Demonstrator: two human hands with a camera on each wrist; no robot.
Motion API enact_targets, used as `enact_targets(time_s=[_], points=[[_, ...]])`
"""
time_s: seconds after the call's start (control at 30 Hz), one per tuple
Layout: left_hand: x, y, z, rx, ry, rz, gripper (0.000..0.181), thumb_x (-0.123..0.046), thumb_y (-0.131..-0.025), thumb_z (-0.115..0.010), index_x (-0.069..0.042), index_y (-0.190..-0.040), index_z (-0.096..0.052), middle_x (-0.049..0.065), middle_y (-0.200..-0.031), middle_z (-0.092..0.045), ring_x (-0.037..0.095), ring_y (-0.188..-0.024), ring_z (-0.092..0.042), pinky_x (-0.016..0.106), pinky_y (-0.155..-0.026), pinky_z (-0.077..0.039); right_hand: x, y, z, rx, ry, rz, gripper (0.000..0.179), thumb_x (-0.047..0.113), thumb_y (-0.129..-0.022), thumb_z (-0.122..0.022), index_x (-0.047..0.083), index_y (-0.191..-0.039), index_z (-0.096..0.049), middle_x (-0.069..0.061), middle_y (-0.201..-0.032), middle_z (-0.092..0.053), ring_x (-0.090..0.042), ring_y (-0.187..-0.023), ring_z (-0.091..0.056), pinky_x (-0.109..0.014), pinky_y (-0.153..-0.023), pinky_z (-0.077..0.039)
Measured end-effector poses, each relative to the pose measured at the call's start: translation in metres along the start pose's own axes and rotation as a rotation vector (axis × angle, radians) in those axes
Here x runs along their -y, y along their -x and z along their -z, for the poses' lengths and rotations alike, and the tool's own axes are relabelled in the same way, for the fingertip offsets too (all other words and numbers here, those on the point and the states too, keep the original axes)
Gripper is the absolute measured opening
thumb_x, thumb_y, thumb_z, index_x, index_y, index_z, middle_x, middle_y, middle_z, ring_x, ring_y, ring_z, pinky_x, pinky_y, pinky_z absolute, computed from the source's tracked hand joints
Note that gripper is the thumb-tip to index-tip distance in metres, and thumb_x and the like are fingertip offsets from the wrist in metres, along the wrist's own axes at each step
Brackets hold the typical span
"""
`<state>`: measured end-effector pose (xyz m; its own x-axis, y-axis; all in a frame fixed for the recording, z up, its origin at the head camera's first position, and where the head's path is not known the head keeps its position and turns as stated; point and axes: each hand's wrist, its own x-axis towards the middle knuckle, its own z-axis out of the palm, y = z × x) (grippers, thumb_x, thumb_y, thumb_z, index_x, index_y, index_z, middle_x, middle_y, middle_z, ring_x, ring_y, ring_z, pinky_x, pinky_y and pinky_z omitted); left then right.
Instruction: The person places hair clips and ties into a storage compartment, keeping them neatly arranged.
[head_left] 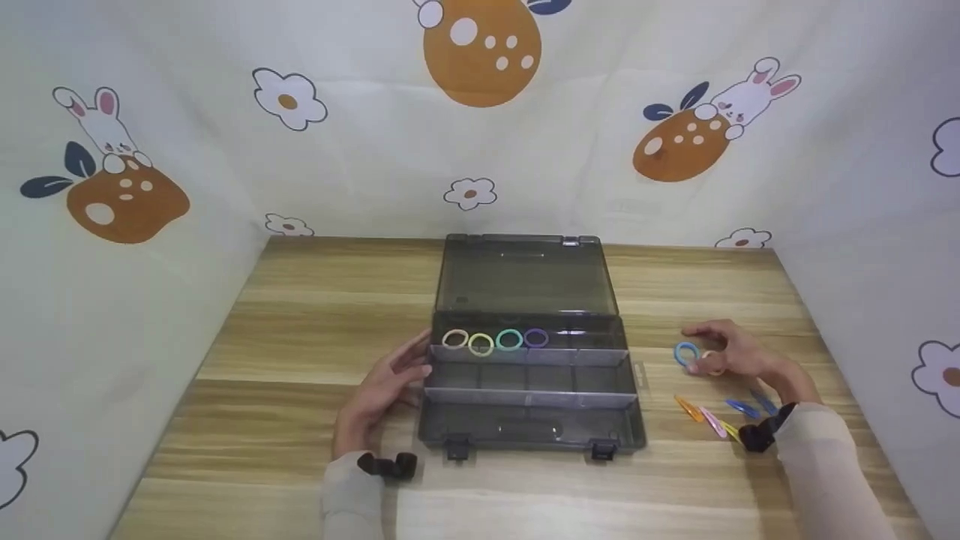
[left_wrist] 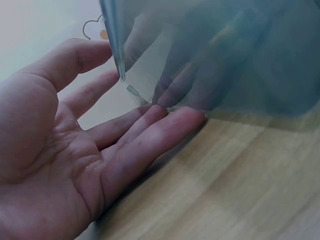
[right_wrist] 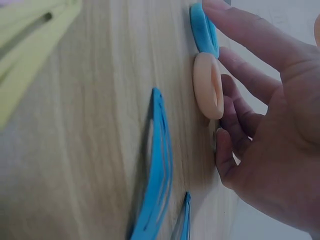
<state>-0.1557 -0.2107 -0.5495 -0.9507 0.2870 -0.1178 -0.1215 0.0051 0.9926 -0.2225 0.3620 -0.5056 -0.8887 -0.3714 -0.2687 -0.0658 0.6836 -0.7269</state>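
Blue hair tie (right_wrist: 201, 31) and peach hair tie (right_wrist: 204, 85) sit at the right hand (head_left: 739, 352), fingers loosely spread; the left hand (head_left: 382, 388), also relaxed, touches the box (head_left: 487, 420).

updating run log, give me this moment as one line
left hand: touching box; right hand: by blue ring; lid: open; four rings: in box's back row

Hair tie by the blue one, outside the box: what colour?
That hair tie is peach, clearest in the right wrist view.
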Motion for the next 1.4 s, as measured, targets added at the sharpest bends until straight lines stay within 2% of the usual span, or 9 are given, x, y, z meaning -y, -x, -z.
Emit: enact_targets(time_s=[0.1,0.23,0.37,0.47,0.6,0.83,1.1,1.33,1.4], points=[[-0.0008,-0.0001,-0.0002,0.002,-0.015,0.009,0.065,-0.009,-0.097,-0.062,-0.011,-0.156,-0.035,0.020,-0.158,-0.040,0.037,-0.144,-0.040,0.031,-0.096,-0.053,-0.0024,0.0021,-0.0007,0.001,-0.019,-0.002,0.066,0.022,-0.081,-0.083,0.002,-0.137,-0.055,-0.029,-0.146,-0.042,-0.048,-0.136,-0.036,-0.070,-0.110,-0.026],[-0.0022,0.0001,-0.0009,-0.009,-0.027,0.016,0.065,-0.008,-0.097,-0.062,-0.011,-0.156,-0.035,0.020,-0.158,-0.040,0.037,-0.143,-0.041,0.030,-0.095,-0.053,-0.0042,0.0041,-0.0014,-0.002,-0.050,0.029,0.063,0.016,-0.081,-0.082,0.000,-0.136,-0.056,-0.029,-0.143,-0.042,-0.048,-0.135,-0.035,-0.068,-0.111,-0.026],[-0.0032,0.0004,-0.0019,-0.013,-0.019,0.017,0.065,-0.008,-0.097,-0.062,-0.010,-0.156,-0.035,0.018,-0.159,-0.039,0.034,-0.146,-0.037,0.028,-0.105,-0.047,-0.0056,0.0049,-0.0008,-0.013,-0.044,0.052,0.060,0.013,-0.080,-0.081,0.001,-0.135,-0.058,-0.025,-0.141,-0.047,-0.036,-0.130,-0.042,-0.051,-0.110,-0.033],[-0.0033,0.0009,-0.0023,-0.015,-0.007,0.010,0.066,-0.009,-0.096,-0.063,-0.008,-0.156,-0.034,0.018,-0.160,-0.037,0.034,-0.148,-0.035,0.027,-0.109,-0.044,-0.0069,0.0046,-0.0009,-0.040,-0.007,0.084,0.057,0.011,-0.079,-0.082,0.004,-0.131,-0.062,-0.021,-0.136,-0.054,-0.018,-0.120,-0.047,-0.032,-0.103,-0.035],[-0.0023,0.0011,-0.0022,-0.012,0.009,0.005,0.068,-0.010,-0.096,-0.064,-0.008,-0.156,-0.033,0.018,-0.161,-0.036,0.034,-0.149,-0.033,0.026,-0.110,-0.042,-0.0082,0.0019,-0.0019,-0.061,0.013,0.143,0.050,0.009,-0.079,-0.081,0.002,-0.126,-0.066,-0.018,-0.125,-0.062,-0.007,-0.109,-0.050,-0.023,-0.094,-0.038],[0.0003,0.0002,-0.0016,-0.021,0.001,-0.003,0.067,-0.009,-0.096,-0.064,-0.008,-0.156,-0.034,0.019,-0.159,-0.038,0.035,-0.148,-0.035,0.034,-0.114,-0.041,-0.0064,-0.0020,-0.0035,-0.063,-0.019,0.118,0.044,0.011,-0.081,-0.081,0.002,-0.122,-0.069,-0.014,-0.115,-0.066,-0.010,-0.101,-0.052,-0.022,-0.088,-0.040],[0.0004,0.0005,-0.0017,-0.023,-0.010,-0.006,0.068,-0.010,-0.095,-0.064,-0.007,-0.156,-0.034,0.021,-0.159,-0.038,0.035,-0.147,-0.035,0.039,-0.115,-0.041,-0.0051,-0.0027,-0.0070,-0.105,0.013,0.023,0.040,0.021,-0.083,-0.081,0.007,-0.119,-0.072,-0.017,-0.122,-0.061,-0.021,-0.111,-0.046,-0.034,-0.094,-0.034],[-0.0003,0.0002,-0.0024,-0.023,-0.024,-0.008,0.068,-0.011,-0.095,-0.065,-0.008,-0.156,-0.034,0.021,-0.159,-0.037,0.036,-0.147,-0.035,0.040,-0.115,-0.041,-0.0050,-0.0036,-0.0065,-0.088,-0.049,-0.005,0.042,0.023,-0.087,-0.078,0.004,-0.123,-0.069,-0.018,-0.120,-0.059,-0.014,-0.085,-0.056,-0.025,-0.071,-0.048],[-0.0002,0.0000,-0.0024,-0.017,-0.028,-0.006,0.068,-0.012,-0.096,-0.065,-0.007,-0.156,-0.033,0.022,-0.159,-0.036,0.037,-0.147,-0.036,0.037,-0.112,-0.044,-0.0056,-0.0032,-0.0067,-0.092,-0.073,-0.026,0.043,0.024,-0.088,-0.077,0.003,-0.123,-0.068,-0.019,-0.124,-0.056,-0.013,-0.087,-0.055,-0.024,-0.069,-0.050]])
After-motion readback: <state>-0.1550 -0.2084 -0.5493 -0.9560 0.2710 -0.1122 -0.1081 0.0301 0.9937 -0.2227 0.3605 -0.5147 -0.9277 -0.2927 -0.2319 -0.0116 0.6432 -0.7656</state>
